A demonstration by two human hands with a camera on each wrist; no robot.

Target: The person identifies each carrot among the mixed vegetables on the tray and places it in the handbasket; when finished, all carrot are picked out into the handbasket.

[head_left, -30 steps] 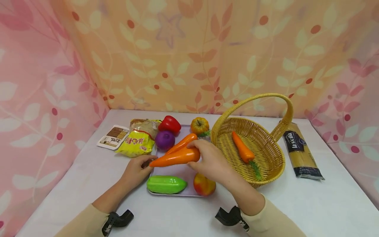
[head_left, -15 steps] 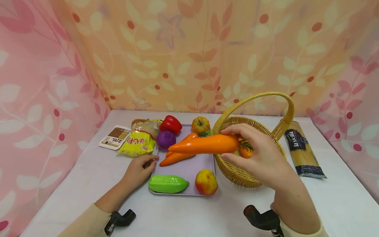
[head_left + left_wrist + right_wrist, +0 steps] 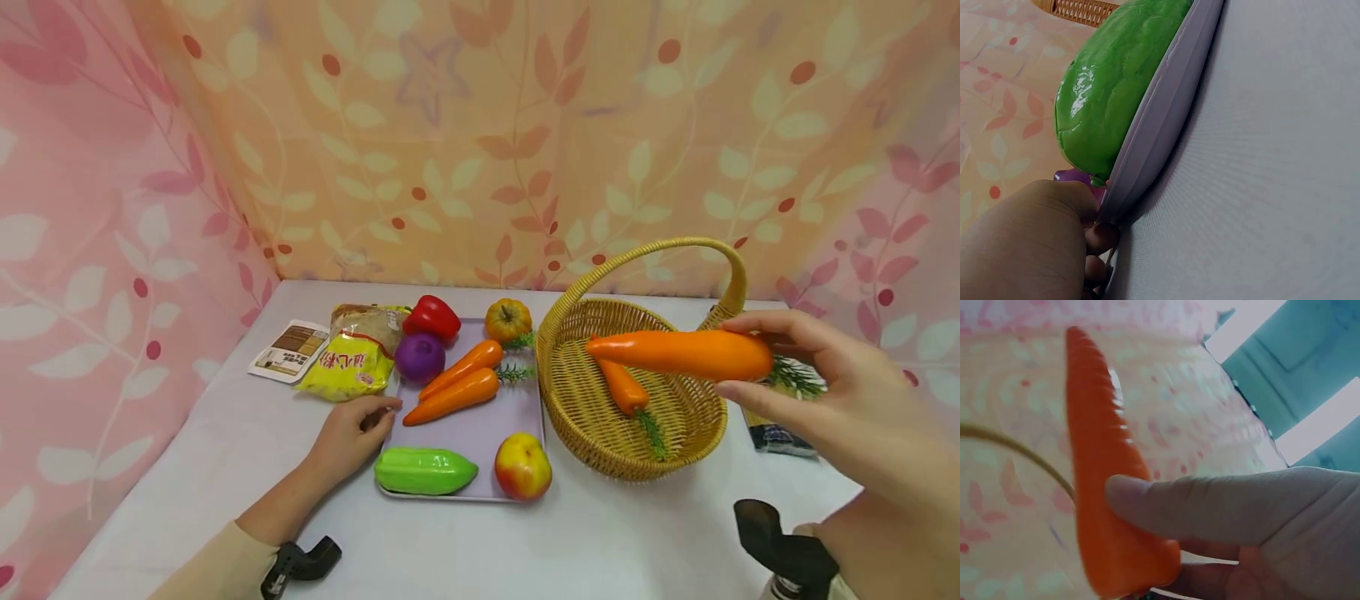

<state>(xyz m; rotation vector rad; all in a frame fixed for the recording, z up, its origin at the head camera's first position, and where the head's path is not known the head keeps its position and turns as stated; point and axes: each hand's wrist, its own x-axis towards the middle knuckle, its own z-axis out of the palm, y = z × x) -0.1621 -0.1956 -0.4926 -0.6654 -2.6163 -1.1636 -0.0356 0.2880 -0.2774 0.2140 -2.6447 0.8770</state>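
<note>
With my right hand [image 3: 855, 408] I grasp a carrot [image 3: 682, 354] by its thick end, thumb on one side, fingers on the other. I hold it up level, tip pointing left, so that from my head it crosses the basket [image 3: 581, 417], where a second carrot [image 3: 621, 385] lies. My left hand [image 3: 352, 433] is at the left edge of the tray [image 3: 465, 432], fingers bent; I cannot tell whether they pinch the rim. Two more carrots [image 3: 453, 396] lie side by side on the tray, with the onion [image 3: 419, 357] and pepper [image 3: 432, 318] beyond them on the left. Along the near edge sit the green vegetable [image 3: 426, 471] and, to its right, the peach [image 3: 523, 467]. A yellow bag [image 3: 347, 362] lies left of the onion. My right hand partly hides the packet [image 3: 780, 437].
</note>
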